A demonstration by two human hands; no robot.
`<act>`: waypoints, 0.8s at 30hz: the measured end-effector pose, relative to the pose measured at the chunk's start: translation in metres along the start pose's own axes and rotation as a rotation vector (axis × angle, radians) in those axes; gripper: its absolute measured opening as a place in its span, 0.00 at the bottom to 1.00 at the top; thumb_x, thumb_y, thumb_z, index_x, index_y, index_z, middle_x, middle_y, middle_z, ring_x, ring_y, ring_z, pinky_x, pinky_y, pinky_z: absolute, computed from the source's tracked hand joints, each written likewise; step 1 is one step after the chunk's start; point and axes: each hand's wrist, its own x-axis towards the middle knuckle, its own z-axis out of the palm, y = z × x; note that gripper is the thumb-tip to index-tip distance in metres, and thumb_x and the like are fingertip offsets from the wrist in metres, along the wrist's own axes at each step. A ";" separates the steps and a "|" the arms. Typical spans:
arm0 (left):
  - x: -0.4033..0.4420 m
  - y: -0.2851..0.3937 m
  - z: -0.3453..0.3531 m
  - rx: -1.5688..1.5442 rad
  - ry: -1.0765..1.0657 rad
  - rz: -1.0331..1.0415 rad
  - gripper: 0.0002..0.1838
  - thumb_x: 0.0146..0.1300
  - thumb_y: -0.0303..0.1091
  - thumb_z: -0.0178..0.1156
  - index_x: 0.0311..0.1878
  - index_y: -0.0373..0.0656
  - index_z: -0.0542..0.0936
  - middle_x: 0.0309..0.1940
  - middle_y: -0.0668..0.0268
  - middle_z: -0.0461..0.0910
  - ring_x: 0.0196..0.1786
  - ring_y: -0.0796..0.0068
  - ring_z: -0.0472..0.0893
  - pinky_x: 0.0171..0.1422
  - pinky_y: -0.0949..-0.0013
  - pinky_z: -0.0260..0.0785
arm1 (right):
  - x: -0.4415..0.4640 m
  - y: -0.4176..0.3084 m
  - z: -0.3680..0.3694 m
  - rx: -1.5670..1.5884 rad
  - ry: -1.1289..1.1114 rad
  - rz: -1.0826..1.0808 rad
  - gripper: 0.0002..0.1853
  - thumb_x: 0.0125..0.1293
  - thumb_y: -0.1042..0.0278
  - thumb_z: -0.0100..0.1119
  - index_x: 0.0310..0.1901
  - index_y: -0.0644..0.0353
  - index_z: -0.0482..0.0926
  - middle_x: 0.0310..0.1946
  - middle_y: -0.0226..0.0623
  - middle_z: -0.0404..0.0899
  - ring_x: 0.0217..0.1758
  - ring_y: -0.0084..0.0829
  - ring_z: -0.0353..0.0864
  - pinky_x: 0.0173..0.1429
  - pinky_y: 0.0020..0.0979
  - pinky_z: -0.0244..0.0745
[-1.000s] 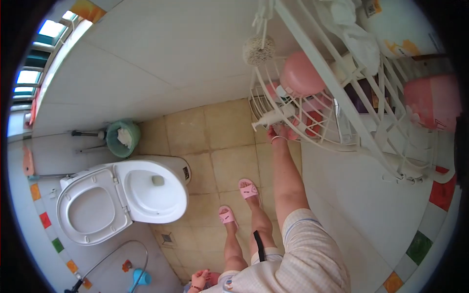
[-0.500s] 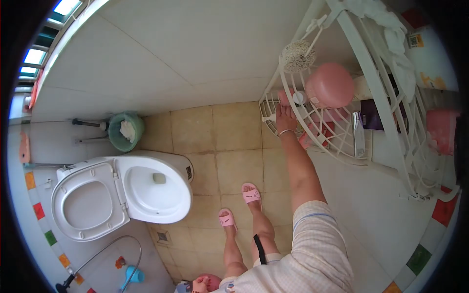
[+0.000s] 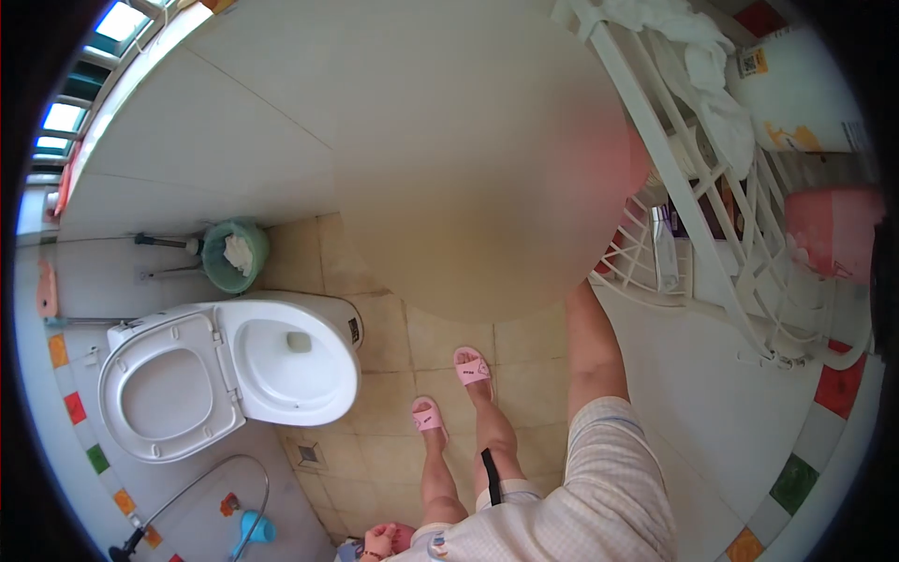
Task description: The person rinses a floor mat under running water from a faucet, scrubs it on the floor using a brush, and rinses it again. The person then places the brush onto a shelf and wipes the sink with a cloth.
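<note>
My right forearm reaches up toward the white wire corner rack. A large round blurred patch covers my right hand, so its fingers and anything in them are hidden. The same patch hides most of the rack's near side; a sliver of a pink round thing shows at its edge. A silver tube stands in the rack beside a dark purple box. Low at the bottom edge, my left hand is closed, fingers curled, against a pink rounded thing whose kind I cannot make out.
A white toilet with its lid up stands at left, near a green bin holding white paper. Tan floor tiles lie around my pink slippers. A hose and blue dipper are at lower left.
The view has shifted slightly, moving the rack a little left and up in the picture. A blurred patch now covers my right hand, which was at the rack's lower basket. My left hand stays low.
</note>
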 end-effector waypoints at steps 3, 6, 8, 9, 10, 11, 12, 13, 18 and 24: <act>0.022 -0.027 -0.015 0.066 0.004 -0.001 0.09 0.60 0.28 0.55 0.38 0.30 0.78 0.28 0.55 0.80 0.32 0.67 0.81 0.36 0.66 0.76 | 0.000 -0.005 0.007 -0.065 0.055 0.030 0.21 0.47 0.61 0.65 0.41 0.63 0.73 0.42 0.43 0.73 0.43 0.41 0.74 0.45 0.44 0.68; 0.014 -0.024 -0.018 0.056 -0.033 -0.011 0.08 0.61 0.30 0.55 0.38 0.35 0.78 0.28 0.62 0.80 0.29 0.74 0.79 0.34 0.71 0.74 | -0.002 -0.015 0.012 -0.146 0.090 0.044 0.20 0.49 0.61 0.62 0.41 0.63 0.73 0.42 0.42 0.73 0.42 0.39 0.73 0.44 0.41 0.69; 0.008 -0.025 -0.021 0.039 -0.021 0.022 0.08 0.60 0.30 0.56 0.38 0.35 0.78 0.28 0.62 0.80 0.29 0.74 0.79 0.34 0.71 0.75 | -0.007 -0.021 0.010 -0.202 0.100 0.059 0.19 0.50 0.61 0.61 0.41 0.63 0.73 0.41 0.41 0.73 0.42 0.38 0.73 0.44 0.40 0.69; 0.005 -0.026 -0.022 0.030 -0.017 0.047 0.08 0.60 0.29 0.56 0.38 0.34 0.78 0.28 0.61 0.80 0.28 0.74 0.79 0.34 0.70 0.75 | -0.012 -0.024 0.008 -0.232 0.099 0.073 0.18 0.51 0.61 0.60 0.41 0.64 0.73 0.41 0.41 0.73 0.41 0.37 0.73 0.44 0.39 0.69; 0.002 -0.027 -0.022 0.011 -0.007 0.058 0.08 0.60 0.29 0.56 0.38 0.34 0.78 0.28 0.61 0.80 0.28 0.74 0.79 0.34 0.70 0.75 | -0.015 -0.028 0.005 -0.274 0.086 0.089 0.18 0.52 0.61 0.59 0.41 0.64 0.72 0.41 0.40 0.73 0.41 0.37 0.73 0.43 0.38 0.69; -0.002 -0.028 -0.022 -0.019 0.006 0.060 0.08 0.60 0.29 0.56 0.38 0.34 0.78 0.28 0.61 0.80 0.28 0.73 0.79 0.33 0.70 0.75 | -0.019 -0.031 0.003 -0.319 0.070 0.106 0.18 0.53 0.61 0.58 0.41 0.64 0.72 0.40 0.40 0.73 0.41 0.36 0.73 0.43 0.38 0.69; -0.009 -0.032 -0.023 -0.049 0.020 0.058 0.08 0.59 0.29 0.57 0.38 0.34 0.78 0.29 0.60 0.80 0.28 0.73 0.79 0.33 0.69 0.75 | -0.023 -0.035 0.000 -0.386 0.039 0.129 0.17 0.53 0.61 0.57 0.41 0.64 0.72 0.40 0.39 0.73 0.41 0.36 0.73 0.43 0.37 0.69; -0.017 -0.038 -0.025 -0.074 0.031 0.062 0.08 0.59 0.29 0.57 0.38 0.34 0.78 0.29 0.60 0.80 0.28 0.73 0.79 0.33 0.69 0.75 | -0.029 -0.038 -0.004 -0.478 -0.004 0.147 0.17 0.54 0.61 0.57 0.41 0.64 0.72 0.40 0.39 0.73 0.40 0.35 0.72 0.43 0.36 0.69; -0.028 -0.076 -0.016 0.039 0.158 0.172 0.08 0.55 0.27 0.57 0.38 0.37 0.80 0.27 0.60 0.81 0.28 0.74 0.79 0.34 0.71 0.73 | -0.086 -0.037 -0.038 -0.671 -0.243 0.250 0.16 0.58 0.61 0.53 0.40 0.65 0.72 0.38 0.37 0.73 0.39 0.32 0.72 0.41 0.33 0.69; 0.000 -0.158 -0.004 0.146 0.336 0.175 0.09 0.50 0.32 0.59 0.34 0.40 0.83 0.26 0.58 0.81 0.30 0.71 0.80 0.37 0.67 0.72 | -0.179 -0.035 -0.128 -1.385 -0.662 0.296 0.21 0.59 0.50 0.54 0.45 0.60 0.75 0.49 0.38 0.75 0.52 0.40 0.74 0.54 0.44 0.66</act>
